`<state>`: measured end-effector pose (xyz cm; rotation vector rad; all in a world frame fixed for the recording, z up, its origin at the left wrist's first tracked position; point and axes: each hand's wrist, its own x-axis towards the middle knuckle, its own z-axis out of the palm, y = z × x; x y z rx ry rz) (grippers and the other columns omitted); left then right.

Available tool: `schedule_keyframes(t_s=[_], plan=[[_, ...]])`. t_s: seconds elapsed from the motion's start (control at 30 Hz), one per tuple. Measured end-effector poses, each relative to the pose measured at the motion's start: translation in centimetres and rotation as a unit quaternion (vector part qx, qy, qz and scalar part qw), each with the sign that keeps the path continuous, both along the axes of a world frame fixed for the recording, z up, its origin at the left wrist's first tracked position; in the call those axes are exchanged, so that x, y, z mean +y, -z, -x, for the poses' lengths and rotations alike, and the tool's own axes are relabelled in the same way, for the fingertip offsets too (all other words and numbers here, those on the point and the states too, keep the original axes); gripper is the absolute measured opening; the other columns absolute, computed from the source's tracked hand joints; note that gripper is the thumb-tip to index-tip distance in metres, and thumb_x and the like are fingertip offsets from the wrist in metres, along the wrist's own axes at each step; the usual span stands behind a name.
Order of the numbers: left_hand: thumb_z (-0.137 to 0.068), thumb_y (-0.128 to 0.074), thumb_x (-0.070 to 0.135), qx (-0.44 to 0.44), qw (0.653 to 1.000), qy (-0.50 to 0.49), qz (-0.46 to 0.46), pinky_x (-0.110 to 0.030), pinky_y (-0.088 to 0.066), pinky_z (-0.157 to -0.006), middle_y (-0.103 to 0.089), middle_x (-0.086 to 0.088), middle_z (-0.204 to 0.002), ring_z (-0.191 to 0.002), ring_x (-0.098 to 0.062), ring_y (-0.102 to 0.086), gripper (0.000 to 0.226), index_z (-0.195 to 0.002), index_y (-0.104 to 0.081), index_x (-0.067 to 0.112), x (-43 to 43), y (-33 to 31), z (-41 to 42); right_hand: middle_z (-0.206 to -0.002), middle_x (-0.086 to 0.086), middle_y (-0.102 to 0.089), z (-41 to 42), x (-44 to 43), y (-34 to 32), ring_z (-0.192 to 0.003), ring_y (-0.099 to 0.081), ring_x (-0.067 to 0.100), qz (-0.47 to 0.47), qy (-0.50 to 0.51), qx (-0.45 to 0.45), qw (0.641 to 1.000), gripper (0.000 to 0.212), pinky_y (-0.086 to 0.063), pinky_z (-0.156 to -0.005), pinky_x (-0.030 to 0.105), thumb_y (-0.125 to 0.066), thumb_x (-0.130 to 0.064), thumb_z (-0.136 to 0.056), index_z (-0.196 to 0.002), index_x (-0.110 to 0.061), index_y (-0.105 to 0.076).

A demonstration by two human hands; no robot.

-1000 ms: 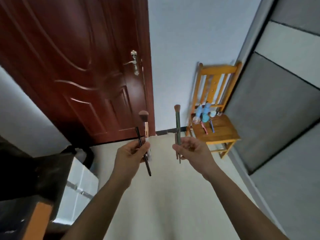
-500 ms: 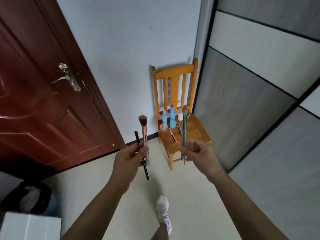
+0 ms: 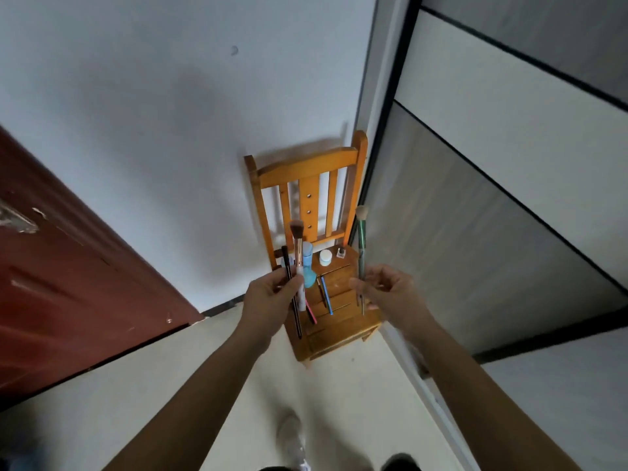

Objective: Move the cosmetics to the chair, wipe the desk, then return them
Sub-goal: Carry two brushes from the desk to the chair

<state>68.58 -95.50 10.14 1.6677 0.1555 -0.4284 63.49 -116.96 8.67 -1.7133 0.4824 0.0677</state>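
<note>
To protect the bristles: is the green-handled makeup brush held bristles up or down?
Up: the green-handled makeup brush stands nearly upright, its pale bristle head above the right hand.

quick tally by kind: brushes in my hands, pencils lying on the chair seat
brushes: 2, rose-gold brush in left hand, green brush in right hand
pencils: 3, pink pencil, blue pencil, dark pencil
total: 5

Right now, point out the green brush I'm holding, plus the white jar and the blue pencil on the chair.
green brush (image 3: 362, 248): head view, middle of its handle.
white jar (image 3: 325, 257): head view, its lid.
blue pencil (image 3: 326, 296): head view, middle of its shaft.
</note>
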Motion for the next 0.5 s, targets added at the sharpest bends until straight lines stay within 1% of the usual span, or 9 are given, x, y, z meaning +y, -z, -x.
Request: schedule_keyframes(t_s=[0.07, 0.13, 0.17, 0.23, 0.37, 0.5], plan=[[-0.097, -0.061, 0.025, 0.007, 1.000, 0.005, -0.012, -0.049, -0.056, -0.093, -0.074, -0.004, -0.092, -0.095, -0.027, -0.069, 0.013, -0.093, -0.072, 0.031, -2.0, 1.1, -2.3, -0.080, -0.005, -0.076, -2.4, -1.7, 0.7, -0.069, -0.070, 0.006, -0.003, -0.004, 0.010, 1.000, 0.017, -0.052, -0.060, 0.020, -0.082, -0.029, -0.081, -0.093, -0.024, -0.071], [-0.096, -0.062, 0.027, 0.024, 1.000, -0.006, -0.019, -0.049, -0.056, -0.093, -0.073, -0.003, -0.101, -0.101, -0.026, -0.068, 0.013, -0.102, -0.073, 0.026, -3.9, 2.1, -4.2, -0.081, -0.006, -0.077, -4.9, -3.5, 1.6, -0.068, -0.070, 0.004, -0.005, -0.020, 0.025, 0.999, 0.017, -0.051, -0.057, 0.015, -0.081, -0.027, -0.082, -0.095, -0.023, -0.071], [-0.096, -0.062, 0.028, 0.033, 0.999, -0.015, -0.024, -0.049, -0.056, -0.093, -0.073, -0.002, -0.105, -0.104, -0.025, -0.067, 0.017, -0.108, -0.072, 0.023, -4.8, 2.8, -5.1, -0.082, -0.008, -0.077, -6.1, -4.4, 2.3, -0.068, -0.070, 0.003, -0.004, -0.032, 0.032, 0.999, 0.016, -0.050, -0.056, 0.014, -0.081, -0.027, -0.082, -0.094, -0.023, -0.071], [-0.096, -0.061, 0.030, 0.049, 0.997, -0.040, -0.039, -0.049, -0.055, -0.094, -0.072, -0.002, -0.108, -0.105, -0.024, -0.067, 0.024, -0.115, -0.071, 0.019, -6.5, 4.3, -6.4, -0.083, -0.013, -0.076, -8.7, -6.2, 4.1, -0.069, -0.070, 0.001, -0.005, -0.057, 0.050, 0.997, 0.013, -0.051, -0.056, 0.013, -0.080, -0.026, -0.084, -0.093, -0.025, -0.071], [-0.098, -0.058, 0.028, 0.095, 0.988, -0.115, -0.050, -0.048, -0.055, -0.095, -0.074, 0.002, -0.107, -0.102, -0.019, -0.069, 0.026, -0.120, -0.069, 0.018, -9.4, 7.8, -7.9, -0.081, -0.015, -0.075, -14.5, -9.4, 8.3, -0.072, -0.071, 0.002, 0.008, -0.125, 0.087, 0.988, 0.014, -0.053, -0.057, 0.014, -0.080, -0.029, -0.084, -0.094, -0.030, -0.071], [-0.099, -0.056, 0.030, 0.152, 0.971, -0.168, -0.070, -0.052, -0.053, -0.097, -0.073, 0.000, -0.108, -0.104, -0.022, -0.068, 0.027, -0.120, -0.068, 0.017, -11.2, 12.9, -9.0, -0.082, -0.015, -0.074, -19.0, -12.0, 13.5, -0.076, -0.071, 0.003, 0.032, -0.191, 0.128, 0.973, 0.014, -0.054, -0.058, 0.015, -0.079, -0.031, -0.085, -0.095, -0.031, -0.070]])
